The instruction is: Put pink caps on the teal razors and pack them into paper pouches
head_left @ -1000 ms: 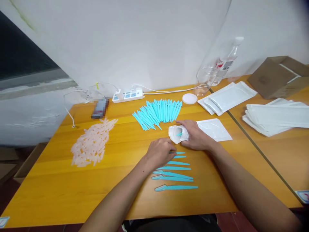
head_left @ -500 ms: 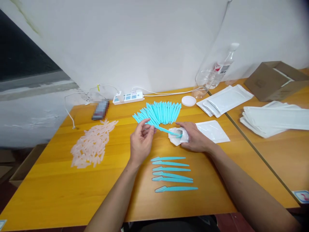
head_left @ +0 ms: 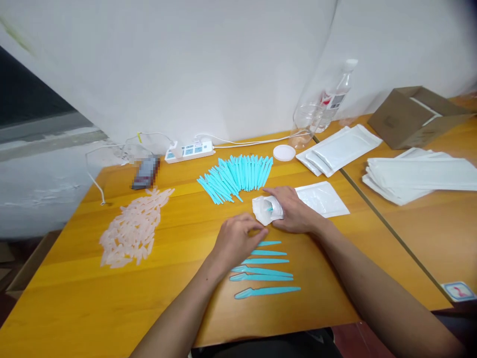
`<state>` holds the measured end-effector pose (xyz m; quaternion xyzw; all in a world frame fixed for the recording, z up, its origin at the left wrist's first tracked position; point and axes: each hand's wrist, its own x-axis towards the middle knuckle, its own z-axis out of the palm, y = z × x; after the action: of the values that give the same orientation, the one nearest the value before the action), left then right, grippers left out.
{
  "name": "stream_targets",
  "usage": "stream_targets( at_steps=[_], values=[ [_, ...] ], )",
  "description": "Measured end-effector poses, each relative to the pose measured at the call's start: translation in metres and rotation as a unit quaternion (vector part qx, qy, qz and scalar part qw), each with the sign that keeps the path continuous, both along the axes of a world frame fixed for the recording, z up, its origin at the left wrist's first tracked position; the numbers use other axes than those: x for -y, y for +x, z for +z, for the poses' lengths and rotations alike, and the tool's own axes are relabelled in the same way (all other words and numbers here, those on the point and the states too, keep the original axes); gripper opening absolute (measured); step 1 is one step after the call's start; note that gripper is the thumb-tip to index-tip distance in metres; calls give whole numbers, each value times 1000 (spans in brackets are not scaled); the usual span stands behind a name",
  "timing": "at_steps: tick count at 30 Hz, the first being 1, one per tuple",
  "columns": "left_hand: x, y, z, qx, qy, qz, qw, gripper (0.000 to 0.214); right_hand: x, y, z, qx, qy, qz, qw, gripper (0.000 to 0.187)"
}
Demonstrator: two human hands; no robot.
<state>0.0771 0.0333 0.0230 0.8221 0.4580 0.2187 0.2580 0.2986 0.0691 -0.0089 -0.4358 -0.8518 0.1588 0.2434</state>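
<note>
My right hand (head_left: 294, 215) grips a white pouch (head_left: 265, 209) by its open mouth on the yellow table (head_left: 74, 298), and a blue piece shows inside it. My left hand (head_left: 237, 239) lies fingers-down over the near ends of a row of several blue razor handles (head_left: 264, 273), its fingertips pinched at the topmost one. A fan of many more blue handles (head_left: 234, 176) lies just behind. A flat white pouch (head_left: 322, 198) rests to the right of my right hand.
A heap of pale pink caps (head_left: 132, 227) lies at the left. A power strip (head_left: 189, 148), a phone (head_left: 145, 171), a white lid (head_left: 283, 152), a plastic bottle (head_left: 333, 99), stacks of white pouches (head_left: 339, 148) (head_left: 421, 174) and a cardboard box (head_left: 413, 117) line the back and right.
My left hand, which was raised sliding a blue handle into the pouch, has come back down onto the row of handles. My right hand kept hold of the pouch.
</note>
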Motion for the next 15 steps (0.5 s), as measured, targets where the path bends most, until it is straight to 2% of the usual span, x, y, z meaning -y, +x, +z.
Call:
stream_targets(
  at_steps=[2, 4, 6, 8, 9, 11, 13, 15],
  values=[
    [10, -2, 4, -84, -28, -49, 995, 11, -1, 0, 0, 6, -2, 0, 1000, 85],
    [15, 1, 6, -134, -24, -76, 988, 12, -1, 0, 0, 7, -1, -2, 1000, 85],
    [15, -1, 11, -108, -7, -89, 990, 15, 0, 0, 1, 4, 1, -5, 1000, 84],
    [12, -12, 20, -16, 6, -76, 997, 16, 1, 0, 1, 2, -1, -6, 1000, 82],
    [10, -19, 24, 43, 13, -46, 998, 19, 2, 0, 1, 1, -1, -7, 1000, 82],
    [3, -36, 32, 155, 28, 54, 986, 27, 2, 0, 2, 0, -4, -10, 1000, 82],
    [-4, -47, 34, 245, 37, 160, 955, 30, 2, 0, 2, -2, -6, -12, 1000, 83],
    [-10, -49, 27, 317, 32, 226, 921, 38, 2, -1, 2, -5, -8, -12, 1000, 84]
  ],
)
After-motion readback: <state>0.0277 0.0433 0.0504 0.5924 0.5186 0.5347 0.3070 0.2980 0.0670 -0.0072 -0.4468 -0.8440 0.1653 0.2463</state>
